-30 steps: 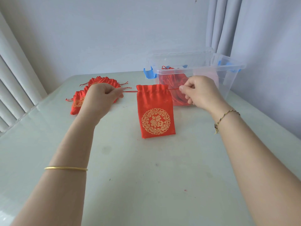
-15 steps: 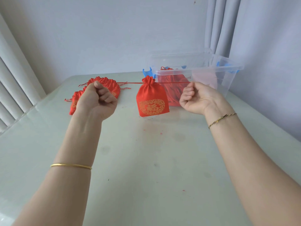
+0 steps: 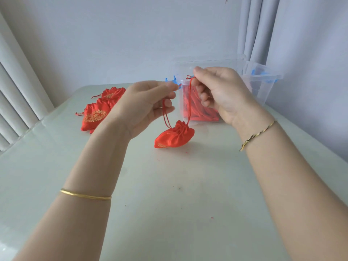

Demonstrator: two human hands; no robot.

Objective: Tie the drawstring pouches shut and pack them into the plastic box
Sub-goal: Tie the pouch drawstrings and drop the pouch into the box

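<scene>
1. While only the head view is to hand, every entry below comes from it. My left hand (image 3: pixel 146 104) pinches the left loop (image 3: pixel 165 117) of drawstring between thumb and forefinger. The other fingers are loosely curled and hold nothing.
2. My right hand (image 3: pixel 220 95) pinches the right loop (image 3: pixel 190 102) the same way, but higher, in front of the near wall of the plastic box (image 3: pixel 263 80).
3. Position of the pouch (image 3: pixel 174 137): below and between both hands, on the two loops. Its mouth is gathered into a tight pucker and its body is tilted. Its lower edge seems to touch the table (image 3: pixel 169 204); I cannot tell whether any weight rests there.
4. Reason for the hold, as I judge it: raised loops keep tension on the pucker so the mouth does not slacken. My hands are close together so the cords can be crossed.
5. No knot is visible at the mouth. The tie step is not yet done.
6. The box stands open behind my right hand, with packed pouches (image 3: pixel 201 112) against its near wall. I judge it is kept near so the transfer is short.
7. The waiting pouches (image 3: pixel 94 117) lie flat, overlapping, beyond my left hand and well apart from the box. The layout suggests work moves from left to right.
</scene>
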